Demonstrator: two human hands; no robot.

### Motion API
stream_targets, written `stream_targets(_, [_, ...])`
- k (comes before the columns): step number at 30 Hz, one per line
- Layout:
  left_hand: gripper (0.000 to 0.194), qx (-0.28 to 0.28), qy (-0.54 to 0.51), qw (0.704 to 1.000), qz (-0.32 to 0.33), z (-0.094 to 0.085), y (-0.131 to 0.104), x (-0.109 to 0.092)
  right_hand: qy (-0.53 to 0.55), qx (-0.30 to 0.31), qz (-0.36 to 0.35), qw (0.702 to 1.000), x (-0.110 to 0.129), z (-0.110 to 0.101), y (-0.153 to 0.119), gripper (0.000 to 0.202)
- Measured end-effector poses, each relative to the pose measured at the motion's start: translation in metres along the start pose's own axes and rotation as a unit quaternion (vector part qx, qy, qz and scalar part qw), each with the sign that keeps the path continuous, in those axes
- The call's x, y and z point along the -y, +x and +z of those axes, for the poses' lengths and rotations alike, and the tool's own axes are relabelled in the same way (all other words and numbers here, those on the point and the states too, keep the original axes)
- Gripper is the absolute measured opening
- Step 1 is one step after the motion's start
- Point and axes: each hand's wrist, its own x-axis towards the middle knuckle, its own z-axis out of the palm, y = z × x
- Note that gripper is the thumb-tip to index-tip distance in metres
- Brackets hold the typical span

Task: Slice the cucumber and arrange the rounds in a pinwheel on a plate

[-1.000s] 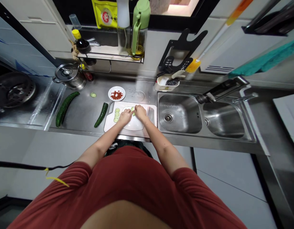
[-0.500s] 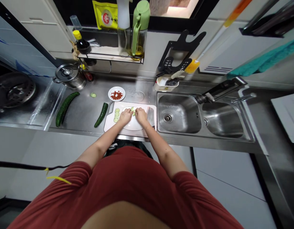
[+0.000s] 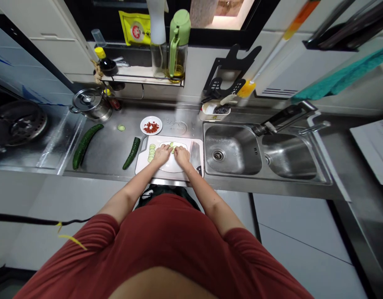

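Cucumber slices (image 3: pixel 171 146) sit mid cutting board (image 3: pixel 191 169), w/ my left hand (image 3: pixel 162 154) & right hand (image 3: pixel 181 155) meeting right at them, fingertips touching; can't tell if pinching. More slices (image 3: pixel 151 152) lie on board's left part; half cucumber (image 3: pixel 132 153) on table (image 3: pixel 110 145) left of board.

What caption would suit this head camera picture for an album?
Two bare hands, left hand and right hand, meet over cucumber slices on a white cutting board beside a steel sink.
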Motion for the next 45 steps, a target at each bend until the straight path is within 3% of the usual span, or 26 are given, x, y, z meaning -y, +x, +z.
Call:
stream_targets(17, [0.036, -0.001, 0.029, 1.000, 0.010, 0.005, 0.002, 0.002, 0.004, -0.022, 0.009, 1.000, -0.001, 0.009, 0.000, 0.027])
stream_targets(22, [0.035, -0.017, 0.045, 0.999, 0.015, 0.008, 0.002, 0.004, 0.020, -0.050, 0.018, 0.998, -0.003, 0.009, 0.000, 0.035])
stream_targets(45, [0.039, -0.012, 0.032, 0.999, -0.013, 0.004, 0.001, 0.001, -0.002, -0.037, 0.001, 0.999, -0.005, 0.009, 0.000, 0.036])
